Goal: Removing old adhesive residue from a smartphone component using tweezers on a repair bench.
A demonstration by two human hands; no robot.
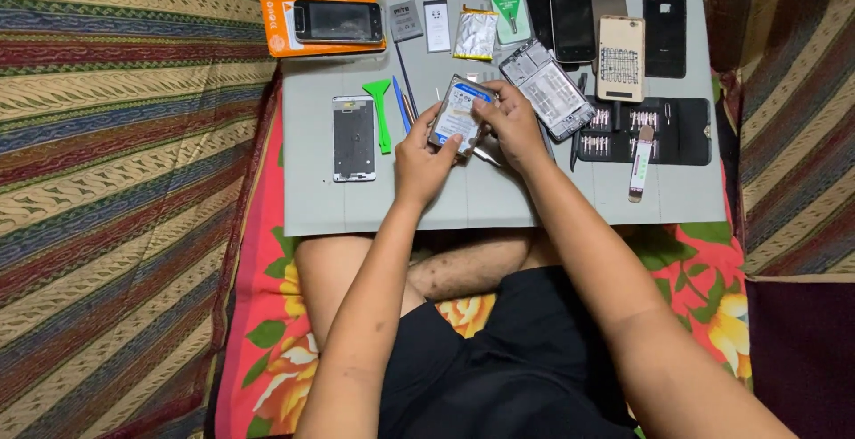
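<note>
Both my hands hold an opened phone body with a white and blue battery showing, tilted above the grey work mat. My left hand grips its lower left edge, thumb on the lower corner. My right hand holds the right edge, fingers curled over the top corner. A metal tool tip pokes out under my right hand.
On the mat lie a white phone frame, a green pry tool, blue and thin picks, a bare phone chassis, a black screwdriver bit case, a loose battery, several phones and back covers, and an orange box.
</note>
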